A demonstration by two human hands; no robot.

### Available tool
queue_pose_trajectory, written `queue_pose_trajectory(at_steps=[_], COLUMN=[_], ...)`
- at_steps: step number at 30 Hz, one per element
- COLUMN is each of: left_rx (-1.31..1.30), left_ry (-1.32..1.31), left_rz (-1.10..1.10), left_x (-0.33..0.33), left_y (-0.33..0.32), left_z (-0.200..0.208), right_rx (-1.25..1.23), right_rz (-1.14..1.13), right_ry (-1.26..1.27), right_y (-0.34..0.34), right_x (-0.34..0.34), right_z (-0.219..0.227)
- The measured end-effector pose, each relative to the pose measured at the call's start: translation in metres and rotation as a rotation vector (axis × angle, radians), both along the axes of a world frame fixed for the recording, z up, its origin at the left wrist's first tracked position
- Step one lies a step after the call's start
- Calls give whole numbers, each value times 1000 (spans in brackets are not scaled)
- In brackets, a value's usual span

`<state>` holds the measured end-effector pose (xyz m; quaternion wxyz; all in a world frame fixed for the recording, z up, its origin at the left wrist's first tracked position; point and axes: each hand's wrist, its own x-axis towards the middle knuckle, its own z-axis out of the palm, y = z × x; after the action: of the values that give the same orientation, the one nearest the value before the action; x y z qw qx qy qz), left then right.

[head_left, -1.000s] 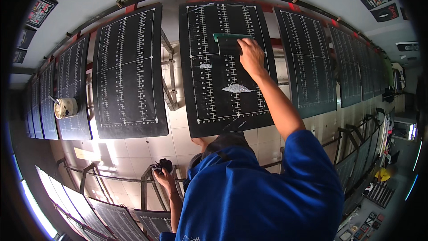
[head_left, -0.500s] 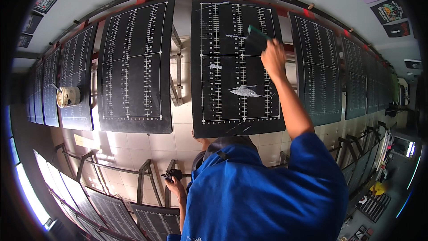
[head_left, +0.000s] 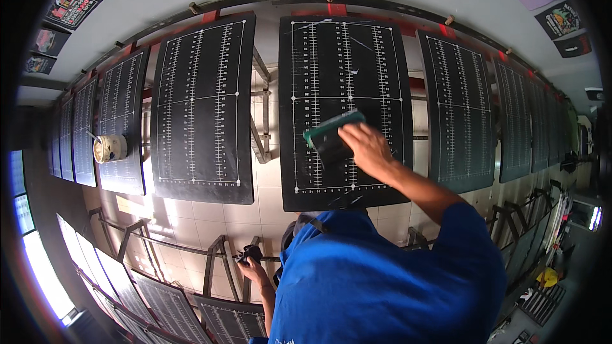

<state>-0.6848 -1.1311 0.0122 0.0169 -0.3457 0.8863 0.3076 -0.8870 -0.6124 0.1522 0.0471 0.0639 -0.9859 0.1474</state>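
In my right hand [head_left: 371, 151] I grip a wide squeegee with a black body and a green blade [head_left: 317, 135]. Its blade lies across the lower middle of a black board [head_left: 303, 199] marked with white rulers and grid lines. A small white smear [head_left: 354, 72] and a few thin pale streaks show on the board's far half. Whatever lies under the squeegee is hidden. Low on the left, away from the board, my left hand [head_left: 255, 272] is closed around a crumpled black thing [head_left: 248, 254], perhaps cloth; its kind is unclear.
Similar black boards [head_left: 204, 192] stand in a row on both sides, over metal frames. A white tub [head_left: 113, 148] with a stick in it sits on a board to the left. Behind me runs another row of boards [head_left: 167, 299] with metal bars [head_left: 213, 261].
My right hand has drawn the squeegee nearer and to the left across the board. The larger grey-white patches no longer show. My left hand still holds the black thing; the whole view has shifted slightly.
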Motion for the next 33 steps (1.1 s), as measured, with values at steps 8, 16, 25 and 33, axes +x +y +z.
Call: queue_pose_trajectory(at_steps=[8, 16, 25, 33], left_rx=[20, -41, 103, 101], left_ry=[47, 50, 57, 91], left_rz=[-69, -110, -291, -456], left_x=[-4, -13, -78, -156], left_y=[10, 1, 1, -33], left_z=[14, 31, 5, -29], right_rx=[115, 152, 117, 45], right_rz=[132, -37, -368, -310], right_ry=[400, 239, 79, -52], right_y=[72, 189, 156, 9], right_x=[-259, -251, -42, 59], right_z=[-39, -26, -16, 11])
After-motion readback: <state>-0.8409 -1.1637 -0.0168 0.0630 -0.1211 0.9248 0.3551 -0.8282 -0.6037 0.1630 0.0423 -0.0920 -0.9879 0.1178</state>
